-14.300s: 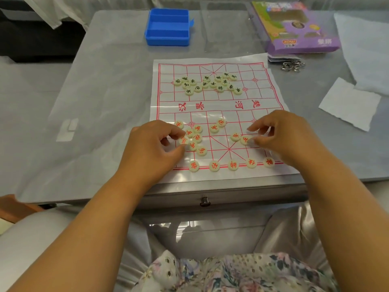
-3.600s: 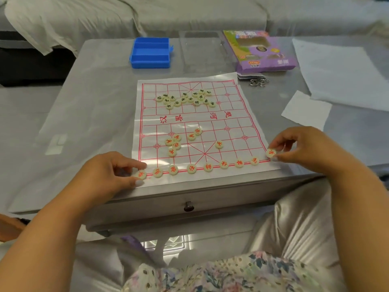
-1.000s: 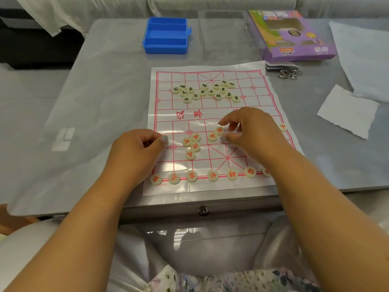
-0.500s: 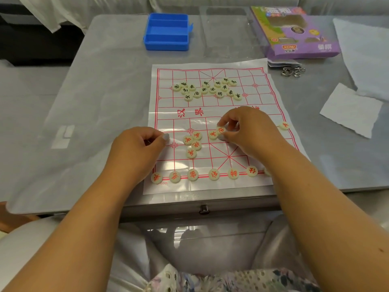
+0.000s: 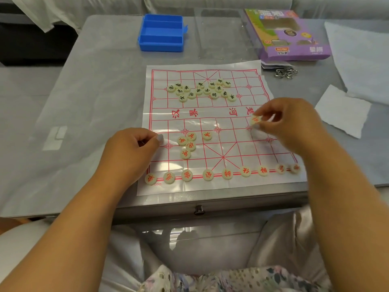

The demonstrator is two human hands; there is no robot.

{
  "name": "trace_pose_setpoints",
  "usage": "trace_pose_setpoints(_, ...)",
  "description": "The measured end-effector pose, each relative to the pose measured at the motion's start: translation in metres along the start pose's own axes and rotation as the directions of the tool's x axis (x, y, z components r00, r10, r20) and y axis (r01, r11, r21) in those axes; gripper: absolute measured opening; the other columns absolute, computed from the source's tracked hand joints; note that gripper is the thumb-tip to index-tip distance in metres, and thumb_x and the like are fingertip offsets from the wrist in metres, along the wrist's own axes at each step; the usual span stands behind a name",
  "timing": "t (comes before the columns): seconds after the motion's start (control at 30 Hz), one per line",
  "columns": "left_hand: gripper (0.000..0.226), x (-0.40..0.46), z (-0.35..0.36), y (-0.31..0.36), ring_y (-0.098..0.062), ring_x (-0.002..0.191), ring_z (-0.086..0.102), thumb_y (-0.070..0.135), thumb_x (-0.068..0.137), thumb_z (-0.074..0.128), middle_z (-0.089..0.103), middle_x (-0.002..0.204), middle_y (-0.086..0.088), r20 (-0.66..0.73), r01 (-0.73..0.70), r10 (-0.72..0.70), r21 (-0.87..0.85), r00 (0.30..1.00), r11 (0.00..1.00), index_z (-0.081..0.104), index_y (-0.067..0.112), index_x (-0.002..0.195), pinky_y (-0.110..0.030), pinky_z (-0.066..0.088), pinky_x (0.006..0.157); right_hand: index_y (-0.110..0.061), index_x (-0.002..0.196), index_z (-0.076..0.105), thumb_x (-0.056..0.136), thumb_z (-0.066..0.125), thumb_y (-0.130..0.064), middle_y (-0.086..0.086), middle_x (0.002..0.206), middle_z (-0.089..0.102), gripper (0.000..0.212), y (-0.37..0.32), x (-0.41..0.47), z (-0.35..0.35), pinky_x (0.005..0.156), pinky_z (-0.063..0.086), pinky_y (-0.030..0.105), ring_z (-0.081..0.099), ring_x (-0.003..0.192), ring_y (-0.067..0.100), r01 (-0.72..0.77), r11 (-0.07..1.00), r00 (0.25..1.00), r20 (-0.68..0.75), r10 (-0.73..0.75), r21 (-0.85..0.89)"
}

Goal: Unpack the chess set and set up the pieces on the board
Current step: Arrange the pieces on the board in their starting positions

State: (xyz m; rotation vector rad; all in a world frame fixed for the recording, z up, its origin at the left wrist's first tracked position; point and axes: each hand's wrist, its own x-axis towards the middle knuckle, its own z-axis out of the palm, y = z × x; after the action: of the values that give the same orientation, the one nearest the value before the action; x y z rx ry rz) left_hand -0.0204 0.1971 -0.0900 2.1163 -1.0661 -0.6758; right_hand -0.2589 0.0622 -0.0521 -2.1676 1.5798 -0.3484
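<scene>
The plastic chess board [image 5: 223, 123] lies flat on the grey table. Several red-marked pieces stand in a row [image 5: 227, 173] along its near edge. A few loose red pieces [image 5: 186, 145] lie left of centre, with one more [image 5: 207, 135] beside them. The black-marked pieces [image 5: 202, 90] sit in a heap on the far half. My right hand [image 5: 294, 125] pinches a red-marked piece [image 5: 255, 120] just above the board's right side. My left hand [image 5: 132, 148] rests at the board's left edge, fingers curled, thumb against the forefinger; no piece shows in it.
A blue plastic box [image 5: 161, 33], a clear tray [image 5: 223, 34] and the purple packaging [image 5: 292, 36] stand at the table's far side. Metal rings [image 5: 285, 73] lie by the board's far right corner. White paper sheets [image 5: 342, 110] lie to the right. The table's near edge carries a drawer knob [image 5: 198, 209].
My right hand has picked a red piece from the middle group and carried it to the right side of the board. My left hand has stayed put.
</scene>
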Motion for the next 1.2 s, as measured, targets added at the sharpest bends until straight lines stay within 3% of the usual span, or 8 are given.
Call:
trace_pose_setpoints(0.17,0.018,0.001,0.001,0.002,-0.005,0.074,0.052,0.038,0.092,0.056,0.058,0.098,0.013,-0.004,0.014,-0.014,0.009,1.000,1.000,0.069,0.026,0.097,-0.016,0.040,0.059,-0.028,0.101,0.065,0.080,0.071,-0.032,-0.010,0.087,0.061,0.022,0.027,-0.012,-0.010,0.065,0.041,0.023,0.056,0.073,0.013,-0.143,0.989,0.988,0.052,0.144,-0.023)
trace_pose_setpoints(0.3,0.020,-0.001,0.001,0.003,-0.009,0.073,0.054,0.039,0.091,0.056,0.061,0.102,0.009,-0.005,0.023,-0.022,0.019,1.000,1.000,0.069,0.025,0.098,-0.019,0.042,0.058,-0.027,0.104,0.066,0.081,0.071,-0.029,-0.003,0.096,0.064,0.024,0.027,-0.015,-0.003,0.074,0.047,0.027,0.059,0.085,0.017,-0.162,0.986,0.980,0.112,0.165,-0.034)
trace_pose_setpoints(0.53,0.026,-0.002,0.001,0.005,-0.013,0.082,0.054,0.039,0.091,0.056,0.066,0.114,0.002,-0.015,0.023,-0.023,0.025,1.000,0.999,0.070,0.022,0.104,-0.023,0.043,0.064,-0.025,0.113,0.064,0.082,0.070,-0.028,-0.003,0.092,0.064,0.032,0.028,-0.014,-0.001,0.072,0.046,0.025,0.058,0.079,0.017,-0.164,0.979,0.978,0.110,0.178,-0.119)
trace_pose_setpoints(0.73,0.023,0.000,0.001,0.003,-0.010,0.075,0.055,0.039,0.091,0.055,0.066,0.111,0.005,-0.006,0.025,-0.025,0.032,1.000,0.999,0.070,0.024,0.101,-0.018,0.042,0.060,-0.027,0.114,0.063,0.081,0.071,-0.029,-0.007,0.083,0.060,0.033,0.001,-0.010,0.006,0.073,0.042,0.023,0.054,0.071,0.010,-0.020,0.995,0.997,0.066,0.026,-0.100)
trace_pose_setpoints(0.9,0.020,0.002,0.001,0.001,-0.004,0.073,0.051,0.039,0.092,0.055,0.060,0.104,0.013,0.008,0.011,-0.011,0.030,1.000,1.000,0.068,0.027,0.100,-0.015,0.040,0.061,-0.028,0.113,0.063,0.083,0.069,-0.030,-0.012,0.083,0.057,0.031,-0.037,-0.005,0.038,0.074,0.043,0.021,0.052,0.074,0.005,0.178,0.983,0.974,0.155,-0.168,-0.053)
trace_pose_setpoints(1.07,0.014,0.003,0.001,-0.001,-0.003,0.074,0.052,0.040,0.092,0.055,0.057,0.097,0.015,0.012,0.002,-0.002,0.033,1.000,0.999,0.065,0.030,0.094,-0.015,0.040,0.061,-0.027,0.112,0.062,0.081,0.068,-0.036,-0.007,0.095,0.063,0.032,-0.050,0.004,0.059,0.082,0.050,0.032,0.054,0.084,0.011,0.223,0.972,0.965,0.159,-0.209,-0.077)
trace_pose_setpoints(1.2,0.012,0.003,0.001,-0.002,-0.004,0.074,0.052,0.040,0.091,0.055,0.057,0.096,0.016,0.013,-0.004,0.003,0.040,1.000,0.999,0.064,0.032,0.092,-0.017,0.041,0.060,-0.025,0.106,0.065,0.082,0.068,-0.032,-0.009,0.089,0.060,0.025,-0.046,0.006,0.056,0.083,0.050,0.033,0.055,0.084,0.011,0.227,0.971,0.963,0.166,-0.212,-0.074)
